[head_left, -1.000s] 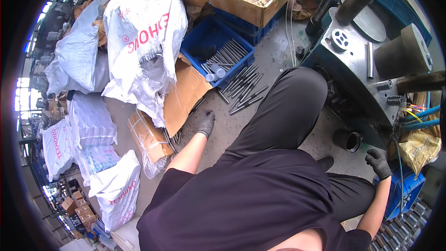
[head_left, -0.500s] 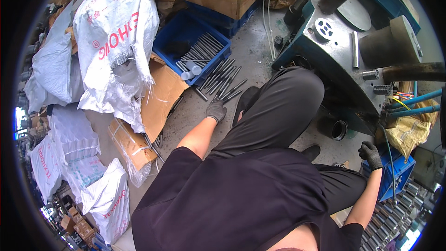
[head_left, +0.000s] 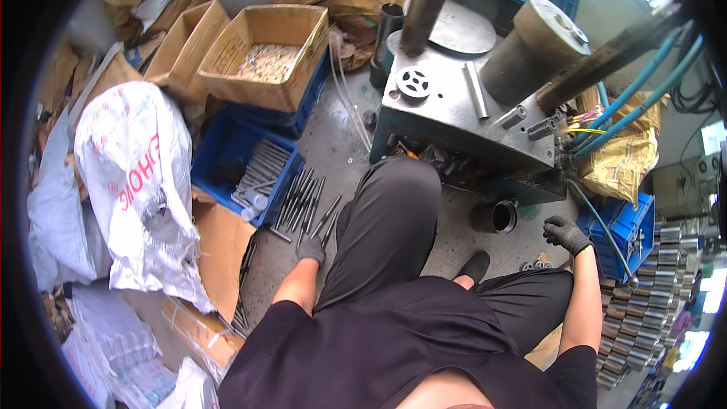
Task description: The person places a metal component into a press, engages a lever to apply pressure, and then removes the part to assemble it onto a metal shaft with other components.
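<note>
My left hand, in a dark grey glove, reaches down to the floor beside my knee. Its fingers close at the near ends of dark metal rods, which lie loosely side by side; the fingertips are partly hidden. Behind them, a blue bin holds more rods and translucent plastic cups. Gloved too, my right hand hovers over my other leg with curled fingers and nothing visible in it. A blue crate is the nearest thing to that hand.
A steel-topped machine with thick columns stands ahead, with a dark pipe piece on the floor below. Cardboard boxes and white sacks crowd the left. Stacked shiny metal cylinders line the right, near blue hoses.
My view has swung right and up, so the scene sits lower and farther left. My left hand stays at the rods; my right hand remains curled by the blue crate.
</note>
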Tool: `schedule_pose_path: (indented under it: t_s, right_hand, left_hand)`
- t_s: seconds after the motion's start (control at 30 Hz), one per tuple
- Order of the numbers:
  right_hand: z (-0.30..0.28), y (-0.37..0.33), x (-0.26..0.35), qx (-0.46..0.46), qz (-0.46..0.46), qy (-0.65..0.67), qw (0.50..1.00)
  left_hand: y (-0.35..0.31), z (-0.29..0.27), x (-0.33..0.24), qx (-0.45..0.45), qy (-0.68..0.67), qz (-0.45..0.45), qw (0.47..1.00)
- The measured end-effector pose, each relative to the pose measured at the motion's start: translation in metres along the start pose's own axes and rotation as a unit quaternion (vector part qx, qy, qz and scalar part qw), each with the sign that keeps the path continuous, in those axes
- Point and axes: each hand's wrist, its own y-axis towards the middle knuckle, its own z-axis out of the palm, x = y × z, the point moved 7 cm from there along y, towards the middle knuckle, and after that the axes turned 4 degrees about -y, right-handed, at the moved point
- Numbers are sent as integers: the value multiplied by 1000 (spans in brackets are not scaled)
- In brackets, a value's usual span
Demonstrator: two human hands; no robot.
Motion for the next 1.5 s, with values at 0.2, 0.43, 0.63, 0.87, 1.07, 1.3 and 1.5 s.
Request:
schedule_pose_path:
  t_s: [0.2,0.43,0.63,0.87,1.07,1.3,1.5]
  right_hand:
    - [1,-1,15,1,-30,-8,1000]
    - [-1,-9,61,2,-102,-70,992]
    - [-1,-21,102,-11,-157,-105,982]
    - [2,21,93,-3,-162,-39,986]
    - [11,16,118,4,-208,-19,978]
    - [15,4,159,-56,-297,-160,940]
    - [25,-78,282,-118,-474,-37,872]
  left_hand:
    - [1,-10,-2,15,-11,-5,1000]
    - [-28,-90,-37,-84,-432,115,891]
    - [-77,-361,-165,-86,-739,389,544]
    - [-75,-514,-312,31,-837,400,372]
    - [-44,-470,-335,-169,-653,339,655]
    - [-72,-472,-358,-218,-489,382,753]
    - [-104,-478,-377,-287,-243,400,836]
